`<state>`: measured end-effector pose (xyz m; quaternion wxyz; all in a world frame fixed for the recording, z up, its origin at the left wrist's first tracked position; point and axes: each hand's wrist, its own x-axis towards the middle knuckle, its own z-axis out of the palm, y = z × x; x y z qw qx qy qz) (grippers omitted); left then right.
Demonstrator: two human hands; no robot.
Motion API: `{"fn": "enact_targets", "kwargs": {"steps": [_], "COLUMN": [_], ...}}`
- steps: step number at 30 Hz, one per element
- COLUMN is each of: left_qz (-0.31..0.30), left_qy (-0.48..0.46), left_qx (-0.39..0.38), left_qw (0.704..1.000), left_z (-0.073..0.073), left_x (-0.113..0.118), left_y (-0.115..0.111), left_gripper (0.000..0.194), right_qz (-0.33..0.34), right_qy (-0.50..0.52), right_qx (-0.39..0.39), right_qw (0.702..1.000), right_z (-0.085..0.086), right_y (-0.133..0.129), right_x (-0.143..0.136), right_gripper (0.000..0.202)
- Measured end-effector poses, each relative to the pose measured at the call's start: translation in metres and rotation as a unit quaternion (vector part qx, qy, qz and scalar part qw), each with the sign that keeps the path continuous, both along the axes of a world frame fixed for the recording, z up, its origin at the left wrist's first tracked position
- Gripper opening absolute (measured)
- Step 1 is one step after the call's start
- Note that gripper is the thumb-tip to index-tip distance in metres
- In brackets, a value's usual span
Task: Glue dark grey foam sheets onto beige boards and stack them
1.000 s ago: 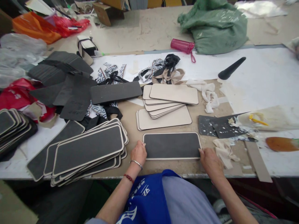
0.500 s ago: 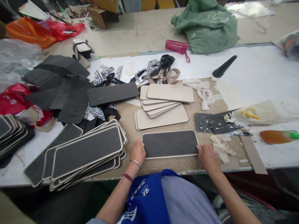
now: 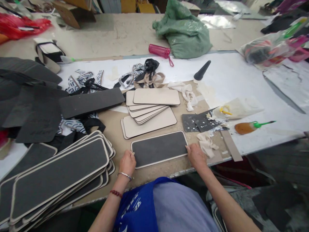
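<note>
Between my two hands lies a dark grey rectangular panel with rounded corners and a cream border, flat on the brown board. My left hand pinches its left edge. At the opposite short edge, my right hand grips with thumb and fingers. Just beyond the panel is a fanned stack of cream panels. A pile of similar grey panels with cream borders sits to the left of my left hand. Crumpled cream cloth is near my right hand.
A glue bottle with amber liquid lies at right, beside glue-spotted dark pieces. A black cone-shaped tool, a pink bottle and a green sack stand farther back. Patterned straps lie at left.
The camera view has swung to the right, so things appear shifted left. Both hands keep hold of the panel, which appears slightly more tilted in view.
</note>
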<state>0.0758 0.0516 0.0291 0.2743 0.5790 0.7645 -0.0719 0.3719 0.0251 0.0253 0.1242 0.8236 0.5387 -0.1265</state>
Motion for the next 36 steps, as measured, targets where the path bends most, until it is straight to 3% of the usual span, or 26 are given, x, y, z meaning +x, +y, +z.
{"fn": "enact_targets", "kwargs": {"steps": [26,33,36], "left_qz": [0.013,0.013,0.013], "left_qy": [0.009,0.009,0.01], "left_qx": [0.008,0.009,0.003], "left_qw": [1.0,1.0,1.0], "left_z": [0.001,0.001,0.002], "left_x": [0.004,0.004,0.005], "left_y": [-0.001,-0.001,-0.001], "left_gripper": [0.015,0.014,0.014], "right_qz": [-0.003,0.07,0.062], "right_qy": [0.012,-0.052,-0.03], "right_qx": [-0.016,0.025,0.031], "right_qw": [1.0,0.996,0.997], "right_z": [0.004,0.003,0.001], "right_y": [-0.004,-0.007,-0.007], "right_x": [0.002,-0.009,-0.012], "right_gripper": [0.028,0.02,0.02]}}
